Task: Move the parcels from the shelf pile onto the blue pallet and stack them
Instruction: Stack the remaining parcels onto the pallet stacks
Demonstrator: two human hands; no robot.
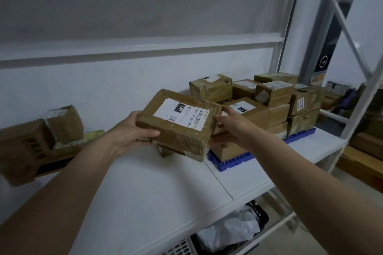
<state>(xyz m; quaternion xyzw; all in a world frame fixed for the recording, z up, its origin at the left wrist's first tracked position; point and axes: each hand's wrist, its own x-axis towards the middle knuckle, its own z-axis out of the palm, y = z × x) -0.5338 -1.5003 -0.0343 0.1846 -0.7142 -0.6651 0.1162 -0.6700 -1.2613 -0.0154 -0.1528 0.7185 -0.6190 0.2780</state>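
Note:
I hold a brown taped parcel [178,124] with a white shipping label above the white shelf, tilted toward me. My left hand [134,128] grips its left edge, thumb along the near side. My right hand [232,128] holds its right edge, fingers on top and thumb beneath. The parcel hangs just left of the blue pallet [230,162], which carries several stacked brown parcels [275,97]. A few parcels of the shelf pile [37,141] remain at the far left against the wall.
The white shelf board [149,188] spreads between pile and pallet. A metal upright with cross braces [352,47] stands at the right. Below the shelf sits a dark basket holding a white plastic bag [230,232]. Cardboard boxes lie on the floor at far right.

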